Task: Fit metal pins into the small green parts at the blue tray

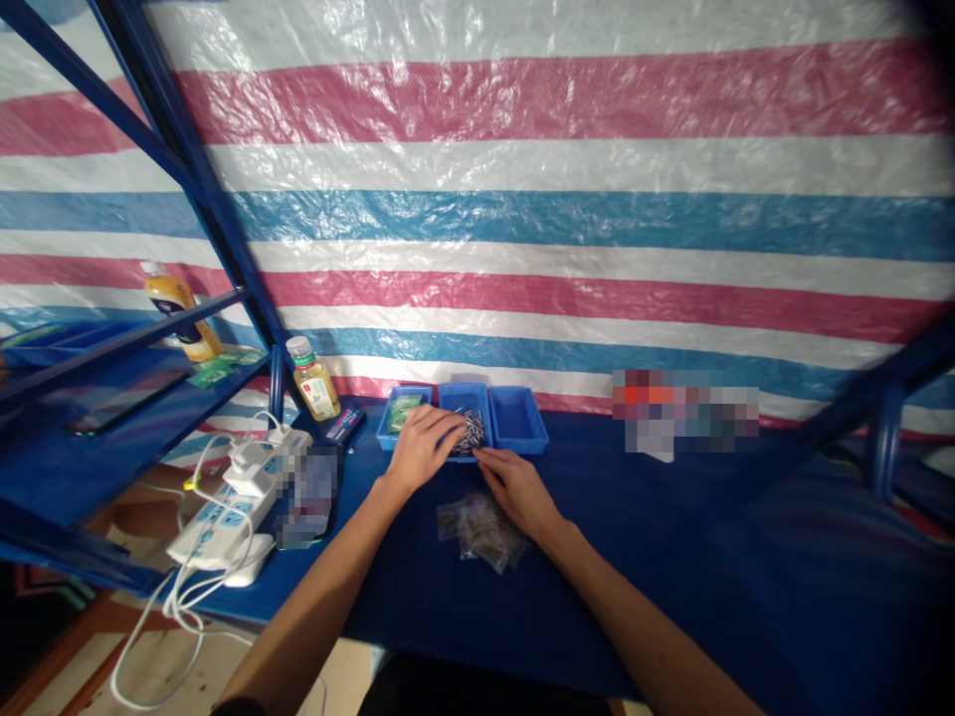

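Silver metal pins (pixel 469 434) lie jumbled in a blue bin (pixel 464 398) by the hands (pixel 422 447) (pixel 516 489).

The short metal pins (pixel 469 434) lie in a loose heap inside the middle blue plastic bin (pixel 464 396); they may be screws, it is hard to see. The left hand (pixel 422 447) lies over the bin's left part, fingers reaching the heap, and the right hand (pixel 514 489) is just before the bin's front edge.

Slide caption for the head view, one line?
Left hand and right hand at a blue plastic bin of metal pins, clear plastic bags in front.
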`<state>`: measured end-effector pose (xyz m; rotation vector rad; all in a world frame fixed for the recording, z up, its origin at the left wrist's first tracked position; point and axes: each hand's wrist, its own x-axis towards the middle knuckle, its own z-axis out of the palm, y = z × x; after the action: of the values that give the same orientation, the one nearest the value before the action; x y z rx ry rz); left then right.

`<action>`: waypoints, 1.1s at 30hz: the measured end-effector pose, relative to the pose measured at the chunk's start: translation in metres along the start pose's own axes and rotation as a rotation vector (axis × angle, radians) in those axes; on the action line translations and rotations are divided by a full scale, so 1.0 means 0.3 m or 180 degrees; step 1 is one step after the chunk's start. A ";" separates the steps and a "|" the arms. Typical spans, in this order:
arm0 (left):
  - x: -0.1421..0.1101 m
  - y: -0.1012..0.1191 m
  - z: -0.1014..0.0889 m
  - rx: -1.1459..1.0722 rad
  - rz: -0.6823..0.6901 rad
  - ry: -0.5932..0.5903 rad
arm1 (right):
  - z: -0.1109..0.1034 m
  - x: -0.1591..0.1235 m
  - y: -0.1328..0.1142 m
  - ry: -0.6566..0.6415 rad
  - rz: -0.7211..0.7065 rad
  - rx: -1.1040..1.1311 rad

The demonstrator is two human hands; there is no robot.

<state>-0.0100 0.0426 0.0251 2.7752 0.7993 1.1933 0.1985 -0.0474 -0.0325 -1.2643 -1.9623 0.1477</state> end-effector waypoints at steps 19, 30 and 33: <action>0.168 -0.097 -0.049 -0.2238 -0.1618 0.0027 | -0.031 -0.003 -0.049 0.0147 -0.0141 -0.0438; 0.082 -0.023 -0.030 -0.2574 -0.1595 0.0645 | -0.027 -0.001 -0.079 -0.0274 -0.0757 -0.0089; 0.074 -0.007 -0.031 -0.2501 -0.1484 0.0605 | -0.027 -0.002 -0.082 -0.0527 -0.0755 -0.0174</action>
<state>-0.0044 0.0532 0.0461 1.7594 0.7170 1.3052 0.1861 -0.0625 -0.0155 -1.0713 -2.2556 0.0826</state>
